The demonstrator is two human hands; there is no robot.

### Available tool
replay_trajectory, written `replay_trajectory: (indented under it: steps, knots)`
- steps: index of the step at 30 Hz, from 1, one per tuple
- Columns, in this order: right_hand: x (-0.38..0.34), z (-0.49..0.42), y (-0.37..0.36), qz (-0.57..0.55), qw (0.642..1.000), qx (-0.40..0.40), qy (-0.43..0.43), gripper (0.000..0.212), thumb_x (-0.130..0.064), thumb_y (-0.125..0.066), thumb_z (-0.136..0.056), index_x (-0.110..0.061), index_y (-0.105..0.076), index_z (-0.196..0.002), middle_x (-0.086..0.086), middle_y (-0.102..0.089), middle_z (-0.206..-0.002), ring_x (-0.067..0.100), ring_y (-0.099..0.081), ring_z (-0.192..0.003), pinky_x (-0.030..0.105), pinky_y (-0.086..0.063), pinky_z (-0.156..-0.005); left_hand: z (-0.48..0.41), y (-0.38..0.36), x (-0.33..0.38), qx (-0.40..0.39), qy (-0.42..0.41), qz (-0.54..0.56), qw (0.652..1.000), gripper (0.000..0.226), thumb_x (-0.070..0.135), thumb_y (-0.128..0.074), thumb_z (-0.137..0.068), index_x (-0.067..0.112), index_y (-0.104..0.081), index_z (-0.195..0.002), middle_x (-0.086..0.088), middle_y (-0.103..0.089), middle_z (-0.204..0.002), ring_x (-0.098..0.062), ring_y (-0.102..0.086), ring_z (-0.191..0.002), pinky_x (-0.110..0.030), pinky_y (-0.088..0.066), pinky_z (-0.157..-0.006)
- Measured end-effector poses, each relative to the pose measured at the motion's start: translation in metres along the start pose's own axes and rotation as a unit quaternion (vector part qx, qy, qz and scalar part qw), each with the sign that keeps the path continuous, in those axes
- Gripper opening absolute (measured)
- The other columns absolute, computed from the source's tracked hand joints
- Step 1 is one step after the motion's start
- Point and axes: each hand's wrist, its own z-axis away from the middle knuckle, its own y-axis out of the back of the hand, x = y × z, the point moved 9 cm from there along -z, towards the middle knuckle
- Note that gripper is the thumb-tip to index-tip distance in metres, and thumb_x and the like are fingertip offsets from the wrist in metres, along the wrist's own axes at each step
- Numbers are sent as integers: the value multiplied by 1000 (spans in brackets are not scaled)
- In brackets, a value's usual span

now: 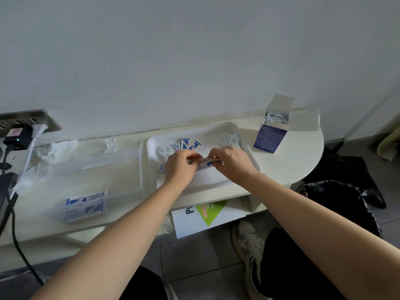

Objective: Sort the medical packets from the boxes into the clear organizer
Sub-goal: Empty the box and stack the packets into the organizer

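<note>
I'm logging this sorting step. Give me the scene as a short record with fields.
left hand: grips one end of the stack of packets
right hand: grips the other end
stack: held above the tray
tray: white, loose packets at its far side
box: blue, open, packets inside, right of tray
organizer: clear, left of tray, blue-and-white packets in a near compartment
</note>
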Motion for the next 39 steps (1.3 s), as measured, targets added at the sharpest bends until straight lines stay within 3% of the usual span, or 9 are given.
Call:
replay_trajectory:
  steps: [4, 9, 14, 19, 23, 29, 31, 34, 39]
  knots:
    - [2, 1, -12, -27, 1000, -15, -2, 30, -18, -63, -88, -14, -51, -116, 7, -69, -90, 30, -63, -76, 42, -53, -64, 3, -2, 4, -3, -29, -35, 999, 16, 13, -67, -84, 21, -75, -95, 7, -72, -95, -11, -63, -89, -20, -44, -76]
    - [9, 3, -17, -60, 998, -21, 6, 17, -13, -69, -80, -11, -67, -96, 8, -59, -96, 28, -59, -77, 39, -50, -68, 7, -3, 6, -13, -36, -43, 998, 23, 27, -69, -80, 20, -74, -101, 4, -67, -103, -10, -60, -96, -19, -42, -80]
    - [16, 3, -18, -97, 994, -34, -25, 11, -8, -64, -81, -9, -69, -91, 3, -57, -82, 18, -48, -69, 28, -38, -65, 6, -12, 2, -48, -26, -93, 994, 27, 12, -62, -85, 18, -71, -110, -5, -65, -113, -21, -58, -106, -22, -39, -84]
    - [18, 4, -23, -107, 991, -60, -44, 13, -6, -63, -83, -8, -71, -93, 4, -61, -85, 18, -52, -77, 24, -34, -65, 10, -21, -3, -84, -4, -80, 993, 22, 9, -58, -86, 17, -73, -101, -6, -71, -97, -24, -62, -95, -27, -45, -77]
    - [23, 3, -10, -188, 978, -25, -87, 4, -10, -68, -82, -11, -71, -86, -1, -61, -68, 13, -54, -63, 23, -42, -60, 8, -10, 6, -62, -14, -65, 996, 18, 11, -56, -90, 16, -71, -99, -6, -71, -84, -23, -63, -83, -25, -43, -68]
    - [7, -10, 31, -394, 910, 40, -120, 7, -6, -69, -85, -4, -70, -91, 10, -70, -71, 13, -65, -60, 23, -56, -64, 3, 47, 34, -11, -36, -28, 999, 14, 14, -53, -91, 18, -66, -87, 4, -71, -78, -12, -64, -53, -25, -54, -61]
    - [-11, -17, 41, -437, 890, 59, -113, 9, 0, -68, -84, 4, -68, -92, 19, -68, -73, 15, -62, -56, 23, -55, -61, 2, 74, 39, 12, -46, -54, 997, 14, 15, -53, -89, 19, -67, -88, 1, -72, -81, -16, -66, -61, -27, -55, -65]
    - [-53, -33, 42, -410, 905, 61, -93, 7, -6, -72, -80, -9, -73, -87, 13, -71, -73, 14, -62, -59, 26, -52, -60, 7, 120, 27, 38, -41, -92, 994, 14, 18, -54, -88, 21, -67, -90, 1, -73, -89, -27, -65, -71, -32, -53, -72]
    - [-145, -54, 20, -382, 923, 16, -36, 9, -12, -75, -80, -13, -76, -89, 4, -74, -81, 11, -65, -70, 25, -53, -72, 33, 193, -28, 56, 20, -65, 996, 14, 20, -53, -93, 24, -66, -94, 8, -73, -79, -15, -52, -47, -22, -44, -50]
